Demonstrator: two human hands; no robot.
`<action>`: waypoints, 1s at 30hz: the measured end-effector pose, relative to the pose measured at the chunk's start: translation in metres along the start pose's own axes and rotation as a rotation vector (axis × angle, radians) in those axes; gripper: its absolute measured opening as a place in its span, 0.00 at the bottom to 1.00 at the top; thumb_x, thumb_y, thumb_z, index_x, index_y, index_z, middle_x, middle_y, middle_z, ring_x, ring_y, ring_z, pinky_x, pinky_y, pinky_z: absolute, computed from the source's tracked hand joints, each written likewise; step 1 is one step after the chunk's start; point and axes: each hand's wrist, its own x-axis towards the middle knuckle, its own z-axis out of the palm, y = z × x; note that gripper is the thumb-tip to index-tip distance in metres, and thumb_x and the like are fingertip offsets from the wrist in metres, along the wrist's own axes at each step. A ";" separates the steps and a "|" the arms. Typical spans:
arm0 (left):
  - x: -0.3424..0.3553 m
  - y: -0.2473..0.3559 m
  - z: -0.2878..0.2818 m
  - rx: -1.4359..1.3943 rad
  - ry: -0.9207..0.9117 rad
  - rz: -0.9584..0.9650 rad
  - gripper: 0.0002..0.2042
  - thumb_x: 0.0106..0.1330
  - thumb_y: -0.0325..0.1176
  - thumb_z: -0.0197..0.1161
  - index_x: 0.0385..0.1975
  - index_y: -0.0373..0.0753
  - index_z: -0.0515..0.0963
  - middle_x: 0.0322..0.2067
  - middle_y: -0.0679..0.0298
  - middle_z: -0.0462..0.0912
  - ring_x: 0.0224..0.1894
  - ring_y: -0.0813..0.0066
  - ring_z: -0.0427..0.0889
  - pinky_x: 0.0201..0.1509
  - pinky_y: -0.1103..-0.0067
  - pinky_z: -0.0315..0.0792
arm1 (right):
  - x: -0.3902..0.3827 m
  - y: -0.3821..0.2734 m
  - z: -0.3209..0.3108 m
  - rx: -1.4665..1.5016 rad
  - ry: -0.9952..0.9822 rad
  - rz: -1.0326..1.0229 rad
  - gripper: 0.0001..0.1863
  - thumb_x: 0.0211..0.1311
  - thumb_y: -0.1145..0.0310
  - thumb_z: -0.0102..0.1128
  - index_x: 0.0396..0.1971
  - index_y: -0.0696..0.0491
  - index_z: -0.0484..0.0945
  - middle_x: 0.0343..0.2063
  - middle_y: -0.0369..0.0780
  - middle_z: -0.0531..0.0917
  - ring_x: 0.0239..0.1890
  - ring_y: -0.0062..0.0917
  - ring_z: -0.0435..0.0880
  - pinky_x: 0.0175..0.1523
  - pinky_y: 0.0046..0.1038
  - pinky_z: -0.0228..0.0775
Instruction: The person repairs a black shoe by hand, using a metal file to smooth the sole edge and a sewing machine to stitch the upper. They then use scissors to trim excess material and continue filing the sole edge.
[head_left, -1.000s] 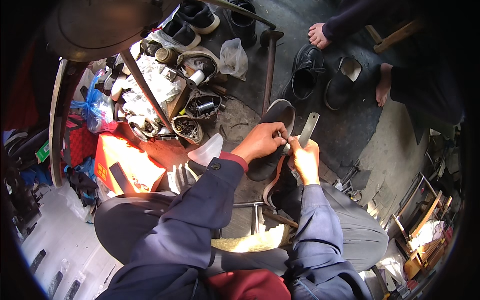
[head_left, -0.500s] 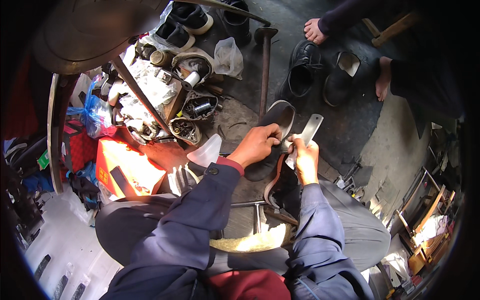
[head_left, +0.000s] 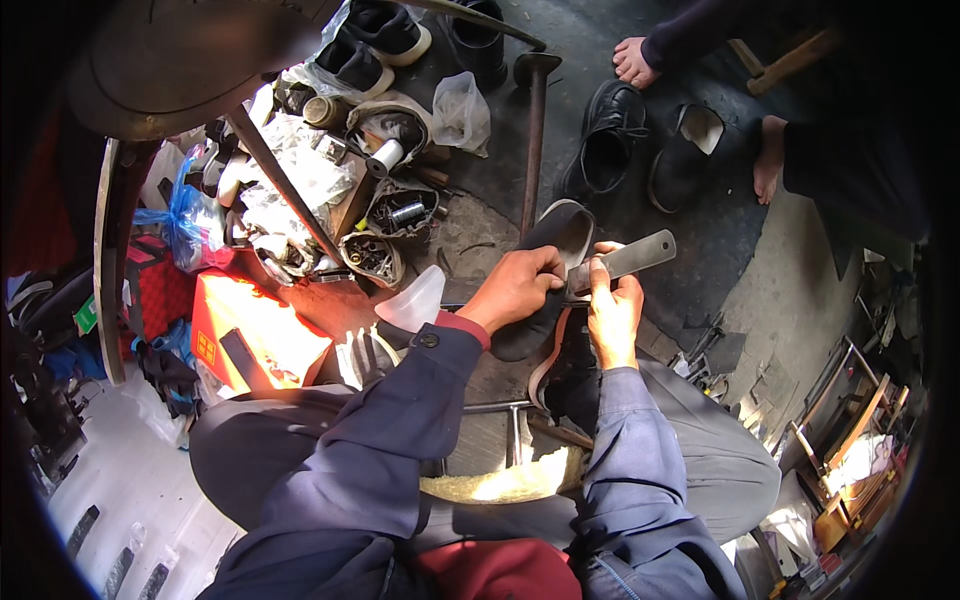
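Note:
A dark shoe (head_left: 528,332) with a grey lining lies tilted in front of me, its opening facing away. My left hand (head_left: 512,288) is closed on the shoe's side, with the thumb and fingers near the rim of the opening. Just right of it, my right hand (head_left: 614,312) pinches a flat grey metal blade (head_left: 645,254) with a hole at its far end. The blade points right and slightly away from me. Its other end lies beside the shoe's edge, and the fingers partly cover it.
Left of the shoe stand an orange-red box (head_left: 250,330) and several open pouches of thread and small hardware (head_left: 372,257). An upright metal post (head_left: 531,150) rises beyond the shoe. A black lace-up shoe (head_left: 606,150) and another person's bare foot (head_left: 635,62) are farther off.
My right hand has turned the metal blade from pointing steeply away to pointing mostly right, with its fingers regripping it. My left hand and the shoe stay almost where they were.

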 end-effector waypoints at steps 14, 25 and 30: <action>0.000 0.003 -0.001 0.031 -0.009 -0.004 0.03 0.67 0.22 0.63 0.38 0.32 0.77 0.30 0.50 0.83 0.35 0.56 0.82 0.44 0.68 0.75 | 0.004 -0.010 -0.002 -0.155 -0.059 0.027 0.14 0.70 0.70 0.62 0.52 0.60 0.82 0.39 0.47 0.88 0.43 0.34 0.88 0.52 0.35 0.78; 0.000 0.000 -0.001 0.034 -0.007 0.023 0.03 0.67 0.22 0.62 0.38 0.32 0.76 0.30 0.49 0.83 0.35 0.52 0.81 0.43 0.66 0.75 | 0.003 -0.005 0.005 -0.222 0.035 -0.087 0.13 0.71 0.71 0.63 0.51 0.61 0.82 0.32 0.42 0.88 0.33 0.24 0.87 0.43 0.29 0.79; -0.001 0.000 -0.001 0.037 -0.010 0.012 0.03 0.68 0.22 0.62 0.38 0.32 0.76 0.31 0.48 0.83 0.36 0.51 0.82 0.44 0.66 0.75 | 0.003 -0.008 0.001 -0.200 -0.008 -0.014 0.13 0.71 0.71 0.64 0.51 0.60 0.82 0.35 0.42 0.88 0.35 0.23 0.87 0.44 0.28 0.79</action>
